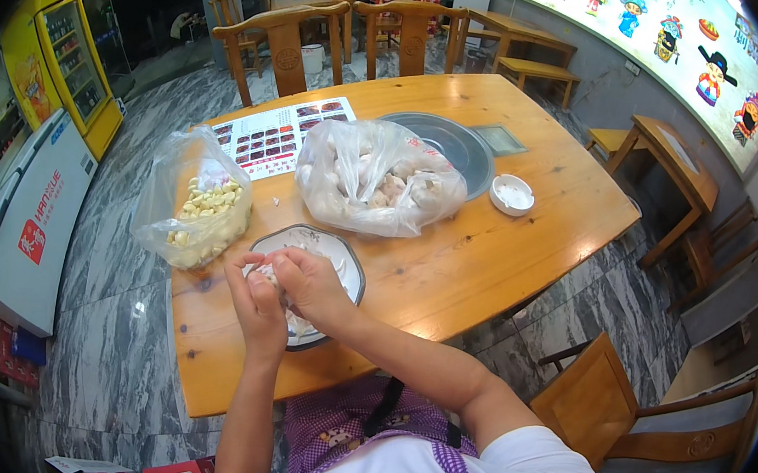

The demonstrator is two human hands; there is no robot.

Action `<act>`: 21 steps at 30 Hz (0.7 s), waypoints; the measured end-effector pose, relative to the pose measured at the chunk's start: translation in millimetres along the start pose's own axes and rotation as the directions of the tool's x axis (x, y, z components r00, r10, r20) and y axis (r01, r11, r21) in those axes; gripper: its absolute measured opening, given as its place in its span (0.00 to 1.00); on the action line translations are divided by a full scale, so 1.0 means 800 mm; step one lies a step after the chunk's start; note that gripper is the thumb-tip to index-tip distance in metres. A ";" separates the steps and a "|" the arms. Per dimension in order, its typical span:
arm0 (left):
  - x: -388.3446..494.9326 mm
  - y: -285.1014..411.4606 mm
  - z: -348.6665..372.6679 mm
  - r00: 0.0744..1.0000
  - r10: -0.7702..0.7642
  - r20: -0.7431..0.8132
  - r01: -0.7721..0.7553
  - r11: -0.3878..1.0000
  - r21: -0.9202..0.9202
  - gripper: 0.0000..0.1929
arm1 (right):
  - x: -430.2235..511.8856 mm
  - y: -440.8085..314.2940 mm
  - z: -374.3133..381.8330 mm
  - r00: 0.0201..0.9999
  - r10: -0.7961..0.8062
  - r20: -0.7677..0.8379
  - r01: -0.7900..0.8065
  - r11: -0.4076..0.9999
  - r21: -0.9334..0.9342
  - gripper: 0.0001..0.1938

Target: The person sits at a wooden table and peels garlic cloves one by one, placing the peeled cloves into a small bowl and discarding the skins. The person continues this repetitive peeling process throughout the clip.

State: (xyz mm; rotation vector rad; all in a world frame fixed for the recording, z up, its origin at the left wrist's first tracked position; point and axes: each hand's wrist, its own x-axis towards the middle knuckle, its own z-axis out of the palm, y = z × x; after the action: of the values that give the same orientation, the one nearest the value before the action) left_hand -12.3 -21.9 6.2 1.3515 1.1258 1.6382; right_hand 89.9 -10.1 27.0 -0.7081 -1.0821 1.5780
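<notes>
Over an octagonal plate (352,272) with garlic skins on it, my left hand (260,303) and my right hand (311,285) meet, their fingers closed around a piece of garlic (268,273) that they partly hide. Left of the plate stands an open clear plastic bag holding peeled garlic cloves (212,204). Beyond the plate lies a larger translucent plastic bag (330,207) full of whole garlic bulbs (425,189). A small white dish (512,195) with bits in it sits to the right of that bag.
The wooden table (444,278) also bears a printed picture menu (268,138) and a round grey metal tray (474,156), partly under the garlic bag. Wooden chairs (287,54) stand at the far side, another chair (587,397) at the right. A chest freezer (41,222) is at the left.
</notes>
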 end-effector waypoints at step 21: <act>0.015 -0.017 0.004 0.993 0.112 -0.038 -0.109 0.992 0.066 0.11 | 0.019 0.020 0.003 0.981 0.083 -0.175 -0.076 0.996 0.050 0.13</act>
State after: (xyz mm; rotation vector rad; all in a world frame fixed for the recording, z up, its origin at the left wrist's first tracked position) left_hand -11.2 -5.6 -2.4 1.4496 1.1540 1.7292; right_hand 77.1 2.9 15.1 -0.8542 -0.8961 1.5690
